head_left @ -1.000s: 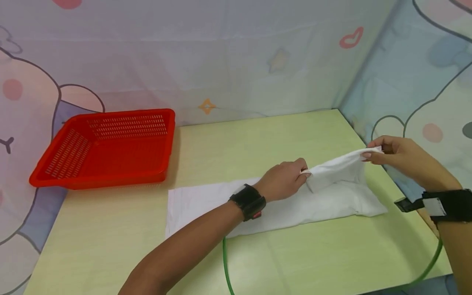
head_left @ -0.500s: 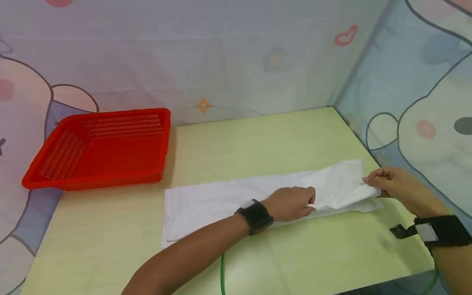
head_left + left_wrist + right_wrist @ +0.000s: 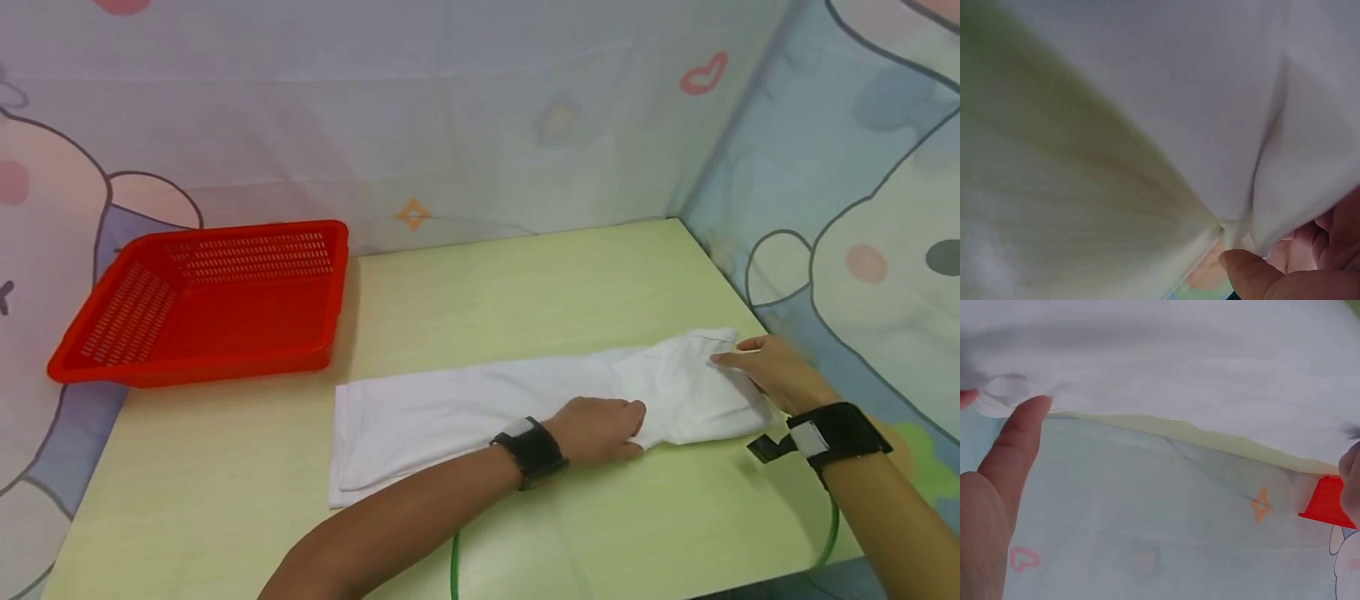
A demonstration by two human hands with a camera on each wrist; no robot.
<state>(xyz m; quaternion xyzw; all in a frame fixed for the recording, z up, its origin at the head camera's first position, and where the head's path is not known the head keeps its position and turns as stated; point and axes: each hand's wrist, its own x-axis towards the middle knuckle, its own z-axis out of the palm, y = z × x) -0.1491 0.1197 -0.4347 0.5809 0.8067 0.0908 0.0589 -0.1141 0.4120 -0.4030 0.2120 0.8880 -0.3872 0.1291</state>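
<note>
A long white cloth (image 3: 480,408), folded into a strip, lies across the table with its right end slightly rumpled. Its near edge is pinched by my left hand (image 3: 600,427), just right of the strip's middle; in the left wrist view the thumb (image 3: 1254,270) meets the edge, with curled fingers behind. At the cloth's far right end, my right hand (image 3: 780,371) touches the top with extended fingers. The right wrist view has its thumb (image 3: 1022,431) against the white fabric (image 3: 1160,369), apart from another fingertip at the frame's left edge.
A red perforated plastic basket (image 3: 225,321) stands at the table's back left. Printed curtains (image 3: 465,125) hang behind and along the sides. A green cord (image 3: 454,558) runs under my left forearm, and the table (image 3: 585,533) ends just in front of my right forearm.
The lifted right-hand part of the cloth has come down toward me and lies flat. My left hand moved nearer with its edge. My right hand let go of the corner and shifted left onto the end.
</note>
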